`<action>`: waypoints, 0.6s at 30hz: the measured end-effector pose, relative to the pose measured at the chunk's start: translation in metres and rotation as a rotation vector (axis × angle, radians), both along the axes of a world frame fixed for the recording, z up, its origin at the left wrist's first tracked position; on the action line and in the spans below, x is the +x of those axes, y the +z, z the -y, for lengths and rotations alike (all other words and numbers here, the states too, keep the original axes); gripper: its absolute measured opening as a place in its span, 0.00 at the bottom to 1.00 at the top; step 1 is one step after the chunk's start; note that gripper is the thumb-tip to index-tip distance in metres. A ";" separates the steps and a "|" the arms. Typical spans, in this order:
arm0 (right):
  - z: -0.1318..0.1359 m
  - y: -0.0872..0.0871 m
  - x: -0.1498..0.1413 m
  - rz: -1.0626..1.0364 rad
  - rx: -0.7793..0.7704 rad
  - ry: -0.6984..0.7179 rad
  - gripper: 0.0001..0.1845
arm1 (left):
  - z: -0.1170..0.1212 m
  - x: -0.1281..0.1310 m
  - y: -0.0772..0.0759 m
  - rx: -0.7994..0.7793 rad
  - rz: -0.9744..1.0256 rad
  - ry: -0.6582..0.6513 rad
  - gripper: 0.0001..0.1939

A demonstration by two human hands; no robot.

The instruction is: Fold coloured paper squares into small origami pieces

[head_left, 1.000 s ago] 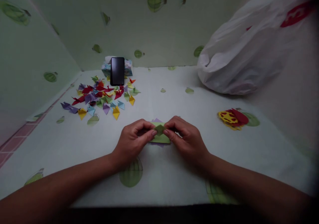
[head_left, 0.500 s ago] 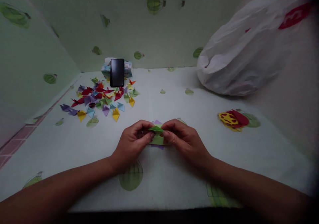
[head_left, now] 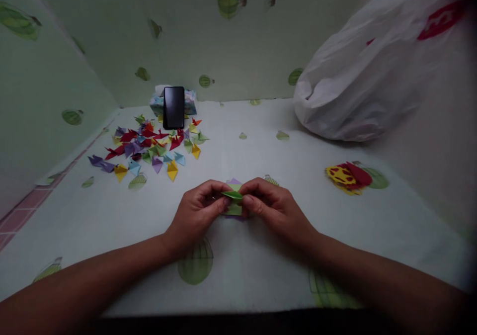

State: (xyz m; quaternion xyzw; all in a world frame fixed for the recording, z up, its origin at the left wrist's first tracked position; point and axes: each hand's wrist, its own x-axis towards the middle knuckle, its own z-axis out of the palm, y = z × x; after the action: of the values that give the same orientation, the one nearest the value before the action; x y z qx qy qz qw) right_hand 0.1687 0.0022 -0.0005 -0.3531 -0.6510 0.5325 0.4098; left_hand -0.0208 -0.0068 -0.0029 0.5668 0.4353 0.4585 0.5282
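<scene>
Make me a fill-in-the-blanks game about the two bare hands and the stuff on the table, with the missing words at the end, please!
1. The bare left hand and bare right hand pinch a small folded piece of paper coloured ____.
2. The pile of colourful folded paper shapes lies nearer the ____ hand.
3. The black rectangular phone stands in ____ of the blue patterned tissue box.
4. The big crinkled white plastic bag is to the ____ of the phone.

Missing words: green; left; front; right.
</scene>
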 end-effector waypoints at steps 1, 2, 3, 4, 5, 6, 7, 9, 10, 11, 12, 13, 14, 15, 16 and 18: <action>0.000 0.000 0.000 0.000 -0.006 0.004 0.05 | 0.000 0.000 0.000 0.002 -0.010 0.001 0.04; -0.001 0.001 0.000 -0.001 -0.013 0.005 0.06 | 0.000 0.000 0.000 0.002 -0.020 0.000 0.04; -0.001 0.001 0.001 -0.001 -0.020 0.003 0.05 | 0.000 0.000 -0.001 -0.001 -0.030 -0.002 0.04; -0.002 0.000 0.001 0.001 -0.027 0.000 0.05 | 0.000 0.000 -0.001 -0.007 -0.038 -0.004 0.04; -0.002 0.000 0.001 0.006 -0.032 -0.004 0.05 | 0.000 0.000 -0.001 -0.014 -0.045 -0.003 0.04; -0.002 0.000 0.001 0.013 -0.035 -0.009 0.05 | 0.000 0.000 -0.002 -0.017 -0.050 0.000 0.05; -0.003 -0.001 0.001 0.021 -0.037 -0.015 0.05 | 0.000 0.000 -0.002 -0.019 -0.056 0.002 0.05; -0.003 -0.001 0.001 0.033 -0.044 -0.017 0.06 | 0.000 0.000 -0.003 -0.013 -0.068 0.005 0.05; -0.003 -0.002 0.001 0.035 -0.049 -0.014 0.06 | 0.000 0.000 -0.003 -0.004 -0.075 0.005 0.05; -0.003 -0.002 0.001 0.036 -0.056 -0.011 0.07 | 0.000 0.000 -0.003 0.007 -0.085 0.005 0.05; -0.003 -0.002 0.002 0.036 -0.061 -0.007 0.07 | 0.000 0.000 -0.003 0.019 -0.099 0.004 0.05; -0.003 -0.002 0.002 0.035 -0.066 -0.004 0.07 | 0.000 0.000 -0.003 0.030 -0.114 0.006 0.05; -0.003 -0.002 0.002 0.033 -0.070 -0.004 0.08 | 0.000 0.000 -0.003 0.040 -0.126 0.007 0.05; -0.003 -0.001 0.001 0.030 -0.072 -0.005 0.08 | 0.000 0.000 -0.002 0.047 -0.132 0.007 0.05; -0.003 -0.001 0.001 0.028 -0.070 -0.007 0.08 | 0.000 0.000 -0.002 0.049 -0.134 0.005 0.06; -0.004 0.000 0.001 0.025 -0.056 -0.009 0.08 | 0.000 0.000 -0.002 0.046 -0.125 0.001 0.06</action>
State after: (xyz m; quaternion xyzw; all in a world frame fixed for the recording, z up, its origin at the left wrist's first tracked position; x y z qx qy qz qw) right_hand 0.1698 0.0057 -0.0009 -0.3740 -0.6392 0.5443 0.3941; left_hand -0.0212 -0.0068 -0.0051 0.6060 0.4571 0.4324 0.4867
